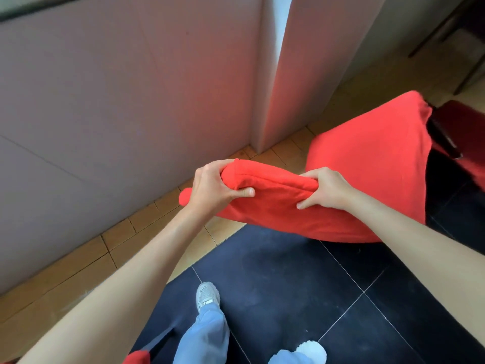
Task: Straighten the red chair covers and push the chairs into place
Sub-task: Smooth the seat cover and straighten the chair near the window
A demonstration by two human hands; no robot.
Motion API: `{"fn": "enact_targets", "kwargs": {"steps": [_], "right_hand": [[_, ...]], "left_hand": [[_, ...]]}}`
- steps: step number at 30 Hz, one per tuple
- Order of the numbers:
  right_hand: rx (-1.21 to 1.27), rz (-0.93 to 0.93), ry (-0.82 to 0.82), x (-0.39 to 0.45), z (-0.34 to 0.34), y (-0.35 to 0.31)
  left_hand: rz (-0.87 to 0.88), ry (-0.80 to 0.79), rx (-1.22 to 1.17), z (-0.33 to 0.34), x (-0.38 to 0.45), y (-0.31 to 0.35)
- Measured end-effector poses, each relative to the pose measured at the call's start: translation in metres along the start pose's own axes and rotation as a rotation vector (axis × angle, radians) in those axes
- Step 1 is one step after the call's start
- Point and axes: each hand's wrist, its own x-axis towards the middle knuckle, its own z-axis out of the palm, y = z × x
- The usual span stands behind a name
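A chair in a red cover (288, 211) stands right in front of me, its back top edge level with my hands. My left hand (215, 185) grips the left corner of that top edge, thumb curled over the cloth. My right hand (326, 189) grips the right corner the same way. A second chair in a red cover (372, 148) stands just behind it to the right, with a dark frame showing at its far side.
A pinkish wall panel (118, 101) and a pillar corner (265, 101) run close on the left. The floor has tan tiles by the wall and dark tiles (301, 285) under my feet. Another dark red chair seat (464, 114) is at the right edge.
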Motion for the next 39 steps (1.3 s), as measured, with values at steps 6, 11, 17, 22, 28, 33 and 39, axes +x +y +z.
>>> {"fn": "enact_targets", "kwargs": {"steps": [6, 11, 17, 22, 28, 33, 39], "right_hand": [[0.035, -0.022, 0.037, -0.025, -0.026, 0.019], [0.069, -0.051, 0.066, -0.047, -0.049, 0.04], [0.111, -0.072, 0.101, -0.073, -0.072, 0.067], [0.152, -0.08, 0.111, -0.099, -0.093, 0.095], [0.17, -0.061, 0.129, -0.131, -0.123, 0.126], [0.174, -0.042, 0.153, -0.157, -0.146, 0.15], [0.267, -0.068, 0.186, -0.19, -0.161, 0.168]], "left_hand": [[0.086, -0.04, 0.05, 0.011, -0.006, 0.044], [0.133, -0.05, 0.075, 0.026, -0.012, 0.081], [0.179, -0.063, 0.127, 0.044, -0.023, 0.129], [0.217, -0.1, 0.17, 0.065, -0.038, 0.17], [0.249, -0.119, 0.247, 0.094, -0.052, 0.222], [0.28, -0.133, 0.271, 0.121, -0.06, 0.263], [0.296, -0.163, 0.278, 0.151, -0.068, 0.303]]}}
